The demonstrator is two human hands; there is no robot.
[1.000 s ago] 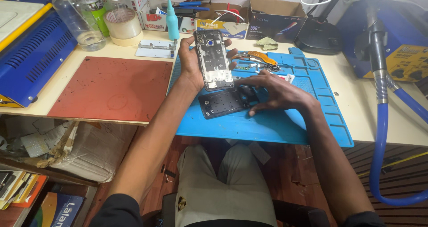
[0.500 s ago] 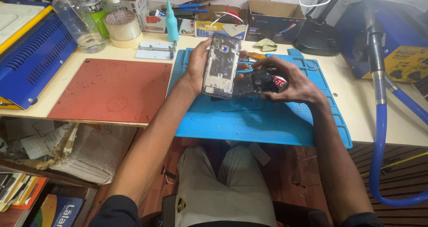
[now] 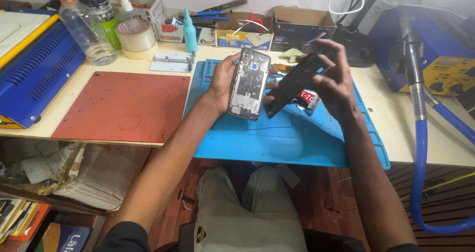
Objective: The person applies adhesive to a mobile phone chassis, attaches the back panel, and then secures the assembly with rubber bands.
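Head view. We took the blue work mat (image 3: 277, 143) as our landmark. It lay on the pale bench top (image 3: 391, 118), its near edge at the bench edge above the person's knees.

The left hand (image 3: 223, 81) was raised above the far half of the mat, fingers and thumb clamped on the long edges of an opened phone body (image 3: 249, 84), held nearly upright with its bare inner side towards the camera. We saw the camera ring near its top end.

The right hand (image 3: 332, 79) was raised just right of the phone body, above the mat's far right part. Its fingers were closed on the upper end of a dark flat panel (image 3: 297, 81), which slanted down and left until its lower corner came close to the phone body's lower end. We could not tell whether the 2 parts touched.

Under the right hand, on the mat, lay a small red and white tube (image 3: 308, 98).

Left of the mat lay a red mat (image 3: 123, 106), touching or nearly touching it. Beyond the red mat stood a roll of tape (image 3: 135, 38) and a clear bottle (image 3: 84, 32). A teal bottle (image 3: 190, 33) stood beyond the mat's far left corner. Right of the mat a blue hose (image 3: 435, 128) ran off the bench.
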